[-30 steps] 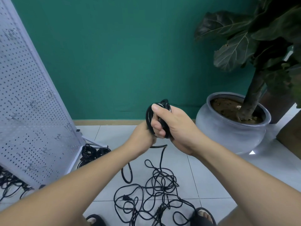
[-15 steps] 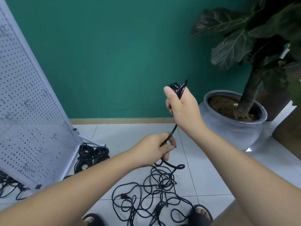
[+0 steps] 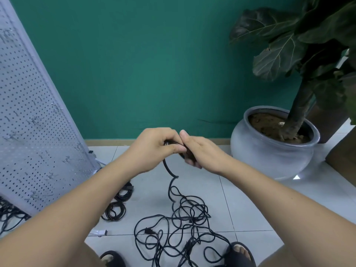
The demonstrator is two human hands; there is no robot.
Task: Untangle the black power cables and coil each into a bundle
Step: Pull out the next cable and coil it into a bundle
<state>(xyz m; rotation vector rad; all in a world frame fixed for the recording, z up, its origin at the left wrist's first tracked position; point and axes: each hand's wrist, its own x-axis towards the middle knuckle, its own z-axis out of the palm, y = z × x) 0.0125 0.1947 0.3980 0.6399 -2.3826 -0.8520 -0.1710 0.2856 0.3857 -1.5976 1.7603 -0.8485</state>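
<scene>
Winding the coil (image 3: 185, 154): left hand (image 3: 154, 147) and right hand (image 3: 206, 152) both clench it; trailing cable (image 3: 170, 186) may snag in floor tangle (image 3: 185, 224), loosening loops.

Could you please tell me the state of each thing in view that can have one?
Left hand: gripping the cable's coil.
Right hand: gripping the same coil.
Held cable: partly coiled, tail hanging loose.
Floor pile: tangled, uncoiled.
Coiled bundles: finished, lying beside the pegboard.
</scene>
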